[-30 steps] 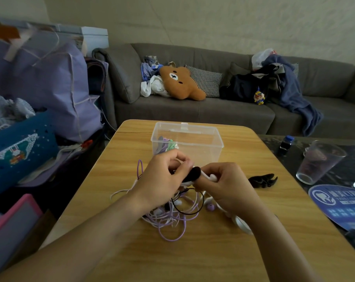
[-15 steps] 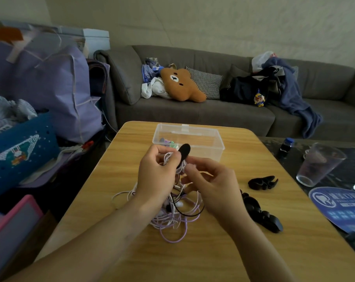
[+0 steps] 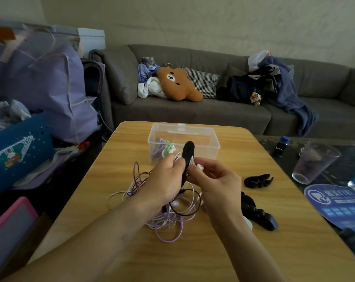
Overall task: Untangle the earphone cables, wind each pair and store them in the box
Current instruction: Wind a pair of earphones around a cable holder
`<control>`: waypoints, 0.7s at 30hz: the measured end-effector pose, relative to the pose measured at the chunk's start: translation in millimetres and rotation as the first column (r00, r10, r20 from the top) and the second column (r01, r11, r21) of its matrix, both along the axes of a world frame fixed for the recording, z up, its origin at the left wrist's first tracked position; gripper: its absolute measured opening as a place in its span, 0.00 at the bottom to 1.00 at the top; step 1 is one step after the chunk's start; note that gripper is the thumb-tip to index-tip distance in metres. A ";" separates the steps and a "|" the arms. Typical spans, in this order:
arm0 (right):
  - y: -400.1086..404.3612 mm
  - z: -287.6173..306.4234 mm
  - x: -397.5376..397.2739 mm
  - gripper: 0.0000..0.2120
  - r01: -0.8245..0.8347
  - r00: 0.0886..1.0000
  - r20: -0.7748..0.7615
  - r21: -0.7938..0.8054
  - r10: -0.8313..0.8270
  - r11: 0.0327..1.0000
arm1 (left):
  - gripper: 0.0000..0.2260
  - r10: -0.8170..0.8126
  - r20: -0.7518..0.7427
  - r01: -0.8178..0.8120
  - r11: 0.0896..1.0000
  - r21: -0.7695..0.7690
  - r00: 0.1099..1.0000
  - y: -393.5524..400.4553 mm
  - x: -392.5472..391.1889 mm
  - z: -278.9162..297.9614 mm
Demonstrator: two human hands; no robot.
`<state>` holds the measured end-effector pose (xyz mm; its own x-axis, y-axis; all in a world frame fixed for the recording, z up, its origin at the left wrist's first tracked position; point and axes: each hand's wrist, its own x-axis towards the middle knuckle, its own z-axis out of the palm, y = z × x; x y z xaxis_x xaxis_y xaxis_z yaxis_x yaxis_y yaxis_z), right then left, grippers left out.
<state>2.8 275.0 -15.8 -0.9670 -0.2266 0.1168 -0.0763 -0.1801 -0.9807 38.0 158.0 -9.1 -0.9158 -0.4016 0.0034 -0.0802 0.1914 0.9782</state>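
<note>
Cables of white and lilac earphones lie in a loose tangle on the light wooden table, under your two hands, with one thin black cable loop among them. Your left hand has its fingers curled around a small white coil of cable and a black soft strap that stands up above the fingers. Your right hand pinches a white earbud just beside the strap, with thumb and forefinger together. Behind the hands stands the clear plastic box, open, with wound lilac and green earphones in its left part. To your right on the table lie two black plastic hair clips, and further right a clear plastic cup.
</note>
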 end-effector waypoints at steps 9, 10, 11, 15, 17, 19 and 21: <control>9.3 8.6 -4.0 0.05 -0.104 0.991 -0.071 0.169 0.117 0.980 | 0.04 0.067 -0.033 -0.060 0.981 0.183 0.997 -13.4 1.5 6.8; 8.5 8.6 -3.1 0.04 -0.099 0.988 -0.096 0.189 0.119 0.977 | 0.05 0.086 -0.042 -0.077 0.979 0.187 0.995 -12.6 0.8 5.7; 7.3 8.2 -2.6 0.04 -0.089 0.987 -0.113 0.213 0.115 0.973 | 0.07 0.103 -0.052 -0.091 0.977 0.191 0.993 -12.0 0.4 4.6; 2.3 3.8 -4.2 0.07 -0.034 0.978 -0.187 0.302 0.094 0.953 | 0.12 0.169 -0.079 -0.139 0.947 0.289 0.982 -11.4 -1.9 1.0; 0.6 1.0 -3.7 0.07 0.015 0.960 -0.268 0.340 0.081 0.940 | 0.11 0.184 -0.089 -0.137 0.913 0.385 0.979 -10.1 -2.1 1.4; -1.6 -0.9 -1.0 0.09 0.061 0.935 -0.346 0.376 0.080 0.924 | 0.11 0.193 -0.091 -0.129 0.874 0.469 0.977 -8.8 -2.9 3.0; -4.5 -2.5 -0.5 0.12 0.097 0.931 -0.362 0.384 0.053 0.918 | 0.11 0.206 -0.100 -0.126 0.846 0.519 0.973 -7.0 -3.9 3.7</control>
